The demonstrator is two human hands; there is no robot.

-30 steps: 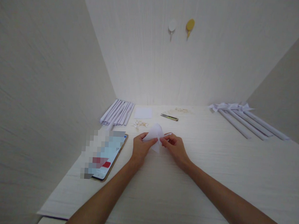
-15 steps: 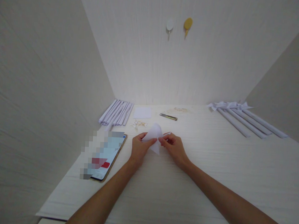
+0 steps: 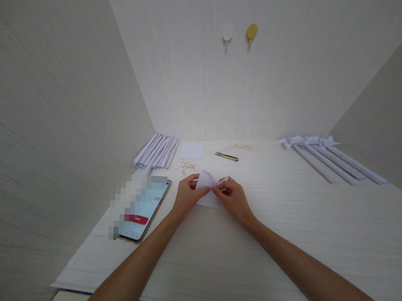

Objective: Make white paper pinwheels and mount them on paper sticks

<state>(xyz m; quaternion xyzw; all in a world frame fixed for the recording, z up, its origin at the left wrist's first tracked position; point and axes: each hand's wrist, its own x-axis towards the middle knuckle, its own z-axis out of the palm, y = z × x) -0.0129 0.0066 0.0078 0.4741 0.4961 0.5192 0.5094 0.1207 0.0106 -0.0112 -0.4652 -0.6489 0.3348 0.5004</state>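
A white sheet of paper (image 3: 205, 179) is held between my hands above the table, its corners bent up and inward. My left hand (image 3: 187, 195) grips its left side, with the thumb pressed on the front near the centre. My right hand (image 3: 235, 196) pinches the paper at the middle, and a folded corner sticks up by its fingers. Just beyond the hands lie a small heap of pale bits (image 3: 187, 166) and a pair of thread snips (image 3: 226, 157). The fingertips hide part of the paper's centre.
A bundle of rolled paper sticks (image 3: 157, 152) and a flat white paper square (image 3: 192, 151) lie at the back left. Nearer stands a phone (image 3: 151, 202), partly blurred out. Paper pinwheels (image 3: 305, 141) on rolled sticks rest at back right. Two hooks (image 3: 251, 32) hang on the wall.
The paper has turned and opened out between my hands; its lower edge now spreads wider and a corner rises by my right fingers. Both hands stay in nearly the same place.
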